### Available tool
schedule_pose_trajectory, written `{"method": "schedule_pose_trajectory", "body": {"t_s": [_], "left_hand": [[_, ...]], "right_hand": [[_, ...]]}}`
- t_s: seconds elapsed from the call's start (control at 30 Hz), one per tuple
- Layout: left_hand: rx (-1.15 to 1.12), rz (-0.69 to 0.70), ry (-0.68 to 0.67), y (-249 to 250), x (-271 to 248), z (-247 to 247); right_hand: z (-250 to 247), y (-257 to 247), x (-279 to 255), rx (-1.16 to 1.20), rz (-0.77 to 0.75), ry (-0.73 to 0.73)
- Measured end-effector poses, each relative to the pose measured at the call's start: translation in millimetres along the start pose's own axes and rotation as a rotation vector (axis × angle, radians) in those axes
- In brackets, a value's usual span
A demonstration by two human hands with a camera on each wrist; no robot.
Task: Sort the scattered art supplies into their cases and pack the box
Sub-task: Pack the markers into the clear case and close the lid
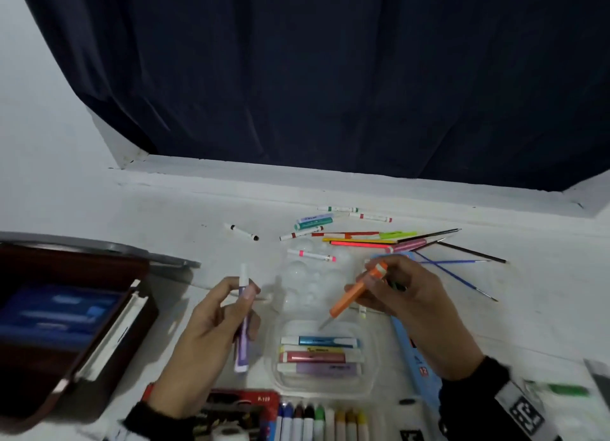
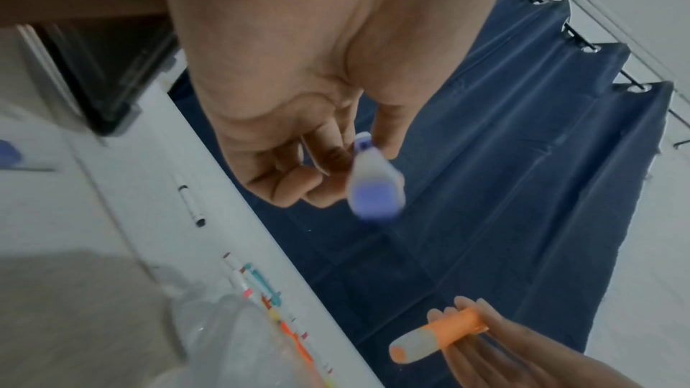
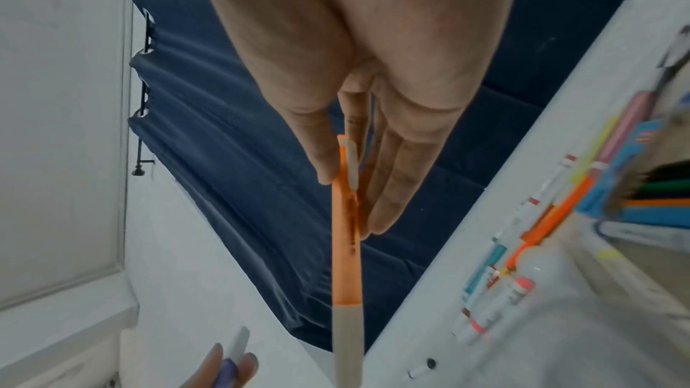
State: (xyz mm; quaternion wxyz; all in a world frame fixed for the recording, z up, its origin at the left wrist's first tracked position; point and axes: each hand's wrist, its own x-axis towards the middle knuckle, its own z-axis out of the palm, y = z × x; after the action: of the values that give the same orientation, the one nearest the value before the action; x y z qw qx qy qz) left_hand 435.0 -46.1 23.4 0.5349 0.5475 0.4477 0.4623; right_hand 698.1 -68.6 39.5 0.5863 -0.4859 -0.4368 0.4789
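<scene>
Highlighters: the left hand (image 1: 211, 325) grips a purple highlighter (image 1: 243, 322) left of the clear case (image 1: 321, 379); the right hand (image 1: 406, 295) pinches an orange highlighter (image 1: 355, 292) above the case.

From the head we look forward and down over the white table (image 1: 165, 209) toward the far curtain (image 1: 330, 77). Our wrist cameras sit close behind each palm, facing along the fingers; all three views share table and curtain.
</scene>
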Motion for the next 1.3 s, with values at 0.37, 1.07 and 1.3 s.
{"method": "schedule_pose_trajectory", "body": {"t_s": [0.37,1.07,1.3], "left_hand": [[-0.011,-0.320,0.069,-40.0,-35.5,-16.6],[0.751,0.210,-0.269,-24.3,19.9,-7.8],[0.889,0.297,-0.418,-29.4,41.0,13.1]], "right_hand": [[2.9,40.8,-25.2,-0.496,-0.105,-0.132],[-3.2,48.8,-5.7,-1.119,-0.313,-0.495],[7.2,45.1,-3.0,-1.324,-0.247,-0.607]]}}
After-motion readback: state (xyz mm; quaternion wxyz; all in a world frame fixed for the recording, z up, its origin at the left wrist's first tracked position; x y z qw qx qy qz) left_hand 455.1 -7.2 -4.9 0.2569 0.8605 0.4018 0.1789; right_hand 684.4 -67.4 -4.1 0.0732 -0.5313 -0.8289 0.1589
